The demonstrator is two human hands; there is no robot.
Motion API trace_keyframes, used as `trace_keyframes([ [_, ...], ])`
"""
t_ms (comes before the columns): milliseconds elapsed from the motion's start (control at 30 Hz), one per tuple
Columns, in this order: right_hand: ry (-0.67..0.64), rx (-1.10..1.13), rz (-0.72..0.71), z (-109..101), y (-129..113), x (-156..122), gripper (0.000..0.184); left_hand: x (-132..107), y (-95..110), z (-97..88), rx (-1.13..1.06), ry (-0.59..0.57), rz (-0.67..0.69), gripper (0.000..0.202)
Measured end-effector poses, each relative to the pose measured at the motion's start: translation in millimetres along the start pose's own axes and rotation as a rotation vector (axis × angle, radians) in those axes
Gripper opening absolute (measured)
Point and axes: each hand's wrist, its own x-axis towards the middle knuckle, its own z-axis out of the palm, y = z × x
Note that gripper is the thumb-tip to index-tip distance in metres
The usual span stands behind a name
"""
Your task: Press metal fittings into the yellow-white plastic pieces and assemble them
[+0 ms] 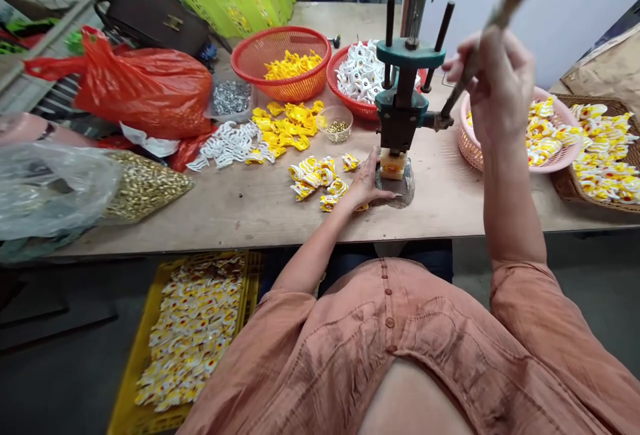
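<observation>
A green hand press (400,108) stands on the table with its ram down on a small pale block with a yellow-orange piece (393,167). My right hand (500,81) is wrapped around the press's long lever (470,65), which slants up to the right; the hand is slightly blurred. At the left side of the press base rests my left hand (367,183), thumb and fingers apart. Just left of it lie several yellow-and-white plastic pieces (313,175). The ram and block hide whatever is pressed beneath them.
Behind are a red basket of yellow parts (280,91), a red bowl of white parts (350,101) and a small cup of brass bits (335,127). A pink basket (470,145) stands right. Left lie a red bag (150,95) and a bag of gold pieces (145,185).
</observation>
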Motion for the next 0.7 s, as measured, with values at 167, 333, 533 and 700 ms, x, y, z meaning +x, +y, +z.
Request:
trace_keyframes([
  [167, -0.098, -0.487, -0.393, 6.7, 34.7, -126.9, 0.049, -0.7, -3.0, 1.7, -0.019, 0.026, 0.039, 0.158],
  [333, -0.359, -0.726, -0.489, -8.3, 68.4, -147.2, 0.041, -1.6, -4.3, 1.7, -0.003, 0.024, 0.041, 0.157],
  [533, -0.169, -0.678, -0.499, 0.4, 72.5, -158.8, 0.041, -2.1, -1.2, 3.9, 0.009, 0.036, 0.027, 0.157],
  [700, -0.235, -0.633, -0.433, -3.4, 38.7, -115.3, 0.046, -3.0, 1.9, 0.4, -0.052, 0.063, -0.009, 0.138],
])
